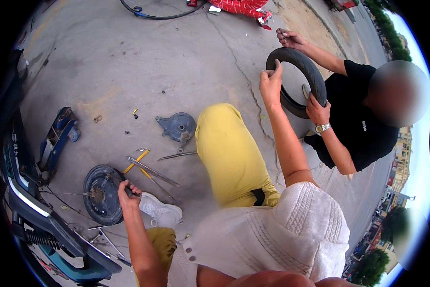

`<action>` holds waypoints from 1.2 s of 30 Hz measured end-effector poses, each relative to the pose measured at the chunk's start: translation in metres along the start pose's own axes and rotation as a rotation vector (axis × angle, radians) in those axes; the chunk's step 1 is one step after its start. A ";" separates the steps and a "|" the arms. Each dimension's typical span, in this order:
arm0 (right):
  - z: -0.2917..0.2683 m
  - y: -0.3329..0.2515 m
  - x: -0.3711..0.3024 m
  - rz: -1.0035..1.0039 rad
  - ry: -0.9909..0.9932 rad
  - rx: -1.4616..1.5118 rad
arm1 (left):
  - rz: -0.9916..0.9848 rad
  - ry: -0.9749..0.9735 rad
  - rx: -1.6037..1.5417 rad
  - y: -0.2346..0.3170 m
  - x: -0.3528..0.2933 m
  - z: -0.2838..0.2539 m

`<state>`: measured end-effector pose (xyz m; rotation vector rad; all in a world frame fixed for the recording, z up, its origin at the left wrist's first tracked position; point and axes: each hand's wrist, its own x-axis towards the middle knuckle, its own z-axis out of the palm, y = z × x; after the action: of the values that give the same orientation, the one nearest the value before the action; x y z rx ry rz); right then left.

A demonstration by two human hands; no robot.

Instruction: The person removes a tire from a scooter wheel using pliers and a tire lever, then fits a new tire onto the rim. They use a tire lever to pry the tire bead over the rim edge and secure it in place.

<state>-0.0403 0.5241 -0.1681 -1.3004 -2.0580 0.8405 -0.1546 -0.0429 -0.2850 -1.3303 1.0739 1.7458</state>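
My left hand (129,193) is closed at the right edge of a dark wheel rim (100,203) on the ground. A short dark piece shows in its fist, too small to name. My right hand (271,87) is raised and grips the near left side of a black tire (298,61), one finger pointing up. A co-worker in a black shirt (363,119) holds the tire's lower right with a watch-wearing hand (317,111). The co-worker's other hand (291,38) is raised above the tire, pinching something small and dark.
Long metal levers (152,171) and yellow-handled tools (143,160) lie between the rim and a grey brake drum cover (179,126). Along the left stands a scooter (43,203), with a blue metal part (59,134) beside it. Red packaging (234,7) lies at the far edge.
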 end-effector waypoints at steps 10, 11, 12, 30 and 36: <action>0.034 0.034 0.034 0.169 -0.356 0.226 | 0.014 -0.062 -0.038 -0.005 0.002 -0.004; 0.049 0.030 0.037 0.190 -0.413 0.239 | 0.012 -0.047 -0.018 -0.008 -0.003 0.005; 0.070 0.025 0.042 0.208 -0.477 0.258 | 0.018 -0.029 -0.004 -0.007 -0.009 0.009; 0.234 -0.029 0.237 0.541 -0.559 1.110 | 0.051 -0.030 -0.065 -0.003 -0.009 -0.011; 0.230 -0.037 0.229 0.554 -0.512 1.199 | 0.032 -0.056 -0.044 -0.004 -0.013 0.006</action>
<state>-0.3157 0.6741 -0.2603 -0.9297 -0.9761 2.3393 -0.1500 -0.0365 -0.2723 -1.2899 1.0366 1.8296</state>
